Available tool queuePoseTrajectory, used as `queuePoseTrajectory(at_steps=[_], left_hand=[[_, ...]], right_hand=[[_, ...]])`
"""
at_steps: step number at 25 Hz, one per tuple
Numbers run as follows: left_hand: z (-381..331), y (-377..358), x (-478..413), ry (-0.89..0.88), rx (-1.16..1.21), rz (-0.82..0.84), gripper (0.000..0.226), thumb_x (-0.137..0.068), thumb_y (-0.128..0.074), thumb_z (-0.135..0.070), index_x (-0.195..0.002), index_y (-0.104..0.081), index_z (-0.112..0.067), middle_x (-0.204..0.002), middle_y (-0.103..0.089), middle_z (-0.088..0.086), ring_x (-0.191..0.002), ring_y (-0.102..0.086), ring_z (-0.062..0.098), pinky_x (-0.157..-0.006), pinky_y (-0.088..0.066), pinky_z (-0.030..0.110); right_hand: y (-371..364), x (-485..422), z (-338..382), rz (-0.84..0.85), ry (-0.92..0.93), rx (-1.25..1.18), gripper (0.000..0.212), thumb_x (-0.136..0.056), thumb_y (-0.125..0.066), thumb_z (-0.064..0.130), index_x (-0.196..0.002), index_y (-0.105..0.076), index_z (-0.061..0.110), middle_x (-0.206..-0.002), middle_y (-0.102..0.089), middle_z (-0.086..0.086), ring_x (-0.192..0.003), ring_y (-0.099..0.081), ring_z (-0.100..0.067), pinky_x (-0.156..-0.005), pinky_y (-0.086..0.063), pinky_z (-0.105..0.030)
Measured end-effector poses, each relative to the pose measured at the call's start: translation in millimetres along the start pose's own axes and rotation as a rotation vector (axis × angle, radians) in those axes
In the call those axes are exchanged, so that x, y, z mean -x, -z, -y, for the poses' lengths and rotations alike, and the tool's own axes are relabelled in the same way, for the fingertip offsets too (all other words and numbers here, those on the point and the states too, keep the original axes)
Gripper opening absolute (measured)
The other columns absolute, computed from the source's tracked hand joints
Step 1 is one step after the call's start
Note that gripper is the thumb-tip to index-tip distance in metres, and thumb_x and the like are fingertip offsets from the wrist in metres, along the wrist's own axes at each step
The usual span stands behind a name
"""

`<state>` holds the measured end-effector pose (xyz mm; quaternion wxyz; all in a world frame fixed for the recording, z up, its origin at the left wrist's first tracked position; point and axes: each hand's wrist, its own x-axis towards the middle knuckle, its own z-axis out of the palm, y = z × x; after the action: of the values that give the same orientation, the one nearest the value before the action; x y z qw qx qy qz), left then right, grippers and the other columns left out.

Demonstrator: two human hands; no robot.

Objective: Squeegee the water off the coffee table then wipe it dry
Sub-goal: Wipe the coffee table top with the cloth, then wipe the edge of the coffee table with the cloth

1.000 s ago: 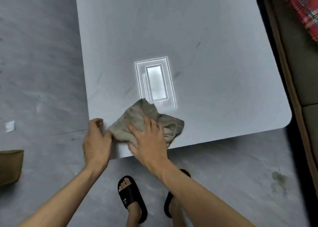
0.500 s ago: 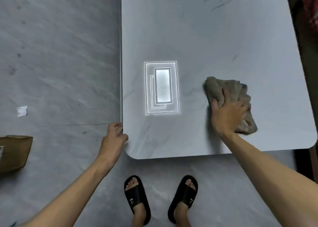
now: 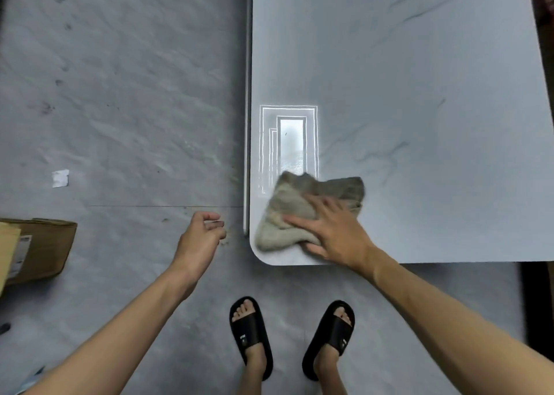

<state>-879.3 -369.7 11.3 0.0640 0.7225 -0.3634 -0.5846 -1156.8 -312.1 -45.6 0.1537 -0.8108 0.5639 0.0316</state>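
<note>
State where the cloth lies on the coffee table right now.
In the head view, the cloth lies on the near left corner of the coffee table, pressed flat under the right hand, just below the bright reflection of a light.

Right hand [image 3: 332, 233] slid cloth [image 3: 284, 215] back to near-left corner.

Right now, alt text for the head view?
The right hand presses a crumpled grey rag on the near left corner of the pale coffee table. The left hand hangs empty beside the edge, over grey floor.
</note>
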Motion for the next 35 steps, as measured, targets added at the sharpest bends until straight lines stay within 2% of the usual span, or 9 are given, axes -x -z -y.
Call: queuePoseTrajectory(at_steps=[4, 7, 12, 17, 22, 25, 29, 32, 35], left_hand=[[-1.0, -5.5, 11.1, -0.01, -0.045, 0.098, 0.024, -0.083, -0.057, -0.015, -0.101, -0.052, -0.031, -0.112, -0.065, -0.003, -0.105, -0.062, 0.017, -0.103, -0.047, 0.042], [3.7, -4.0, 21.6, -0.023, -0.029, 0.122, 0.024, -0.084, -0.057, -0.013, -0.1, -0.054, -0.03, -0.107, -0.066, -0.004, -0.105, -0.062, 0.018, -0.102, -0.047, 0.041], [21.9, 9.2, 55.6, 0.035, 0.121, 0.245, 0.031, -0.092, -0.055, -0.013, -0.122, -0.054, -0.011, -0.118, -0.065, 0.008, -0.11, -0.062, 0.02, -0.102, -0.046, 0.035], [60.7, 55.1, 101.7, -0.011, 0.253, 0.055, 0.049, -0.087, -0.063, -0.041, -0.124, -0.054, -0.011, -0.117, -0.067, 0.005, -0.106, -0.064, 0.016, -0.098, -0.048, 0.036], [104.8, 104.1, 182.9, -0.077, 0.353, -0.137, 0.052, -0.068, -0.075, -0.043, -0.114, -0.061, -0.022, -0.108, -0.073, 0.002, -0.101, -0.068, 0.022, -0.095, -0.052, 0.045], [152.1, 162.6, 237.5, -0.12, 0.254, -0.311, 0.037, -0.077, -0.074, -0.03, -0.112, -0.066, -0.021, -0.107, -0.073, 0.002, -0.101, -0.067, 0.024, -0.095, -0.052, 0.043], [240.7, 245.4, 307.6, -0.165, 0.009, -0.344, 0.02, -0.074, -0.076, -0.035, -0.092, -0.069, -0.026, -0.083, -0.073, -0.013, -0.083, -0.068, 0.009, -0.075, -0.052, 0.027], [316.0, 303.8, 349.5, -0.148, 0.014, -0.397, 0.015, -0.072, -0.076, -0.039, -0.078, -0.065, -0.045, -0.067, -0.067, -0.028, -0.067, -0.062, -0.01, -0.055, -0.041, 0.008], [417.2, 354.4, 377.2, -0.106, 0.123, -0.531, 0.034, -0.063, -0.072, -0.055, -0.092, -0.066, -0.038, -0.079, -0.07, -0.021, -0.078, -0.063, -0.001, -0.068, -0.047, 0.019]], right_hand=[[-2.3, 66.9, -7.4, -0.219, -0.872, -0.16, 0.057, -0.087, -0.055, 0.048, -0.142, -0.039, 0.044, -0.137, -0.041, -0.022, -0.116, -0.041, -0.04, -0.098, -0.038, -0.052], [-2.8, 50.0, 41.0, -0.279, -1.161, -0.247, 0.059, -0.089, -0.059, 0.039, -0.144, -0.039, 0.036, -0.142, -0.032, -0.027, -0.127, -0.033, -0.045, -0.106, -0.034, -0.057], [3.0, 7.6, 162.7, -0.204, -0.646, -0.586, 0.055, -0.089, -0.062, 0.024, -0.138, -0.046, 0.044, -0.14, -0.032, -0.008, -0.125, -0.039, -0.028, -0.11, -0.035, -0.037], [25.2, 0.3, 245.6, -0.168, -0.536, -1.019, 0.049, -0.09, -0.06, 0.038, -0.138, -0.049, 0.042, -0.128, -0.053, -0.004, -0.122, -0.049, -0.018, -0.104, -0.043, -0.037], [70.1, 48.7, 324.3, -0.01, -0.194, -0.966, 0.046, -0.089, -0.049, 0.056, -0.132, -0.035, 0.063, -0.115, -0.05, 0.004, -0.113, -0.047, -0.009, -0.095, -0.04, -0.022], [107.3, 57.6, 366.3, 0.066, -0.043, -0.647, 0.05, -0.091, -0.054, 0.048, -0.138, -0.038, 0.047, -0.128, -0.05, -0.001, -0.12, -0.051, -0.019, -0.101, -0.042, -0.031], [151.2, 27.8, 476.1, 0.021, 0.356, -0.293, 0.074, -0.079, -0.073, 0.045, -0.142, -0.036, 0.033, -0.146, -0.037, -0.005, -0.132, -0.038, -0.025, -0.106, -0.035, -0.039], [148.2, 14.6, 588.4, 0.178, 0.643, -0.197, 0.048, -0.083, -0.069, 0.04, -0.128, -0.057, 0.027, -0.135, -0.052, 0.0, -0.124, -0.046, -0.021, -0.099, -0.035, -0.034], [114.3, 25.5, 700.6, 0.291, 0.709, -0.254, 0.021, -0.086, -0.065, 0.031, -0.105, -0.065, 0.022, -0.109, -0.068, -0.001, -0.101, -0.061, -0.023, -0.076, -0.043, -0.031]])
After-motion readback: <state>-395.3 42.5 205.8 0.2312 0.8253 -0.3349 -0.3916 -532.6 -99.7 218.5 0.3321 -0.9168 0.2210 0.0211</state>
